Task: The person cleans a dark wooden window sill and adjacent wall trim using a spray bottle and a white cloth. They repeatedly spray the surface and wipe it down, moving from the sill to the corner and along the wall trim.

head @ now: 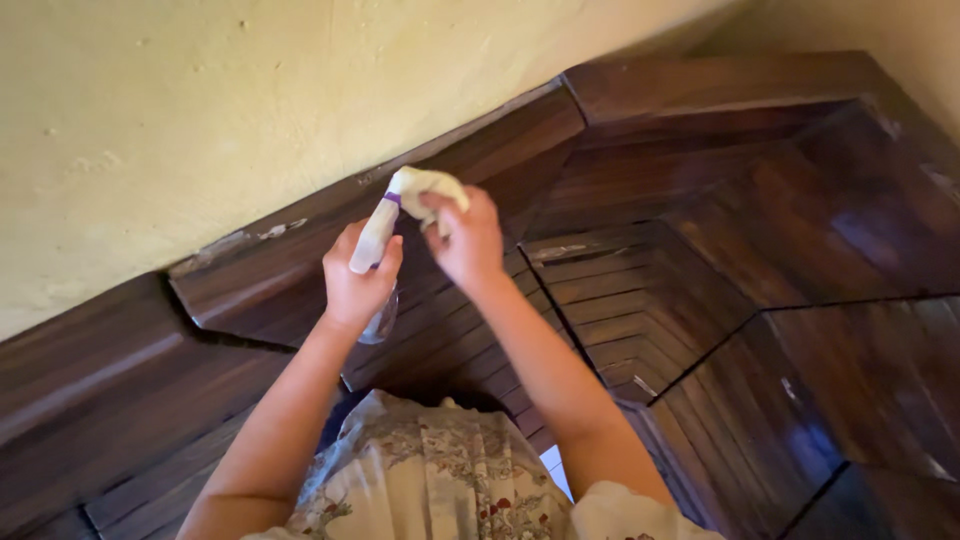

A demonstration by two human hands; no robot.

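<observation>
1. The left hand (358, 285) sits left of centre, curled shut around a clear spray bottle (378, 268). The bottle body hangs below the palm toward 6 o'clock, and its pale trigger head rises out of the fist.
2. The bottle's long axis runs from about 7 o'clock at the base to about 1 o'clock at the nozzle, so the purple collar and tip lean toward the other hand.
3. A pale cloth (425, 187) lies bunched at the nozzle end, at 1 o'clock from the left hand and touching the sprayer head; whether it covers the nozzle opening I cannot tell.
4. The right hand (463, 240) is just beside the left, at its 2 o'clock. Its fingers are closed, pinching the cloth, with the cloth at 11 o'clock from the palm. This hand is the nearer one to the cloth.
5. Behind both hands, dark wooden panelling (700, 250) steps in angled bands below a yellow wall (200, 100) toward 11 o'clock; a floral garment (430, 480) shows at 6 o'clock.
</observation>
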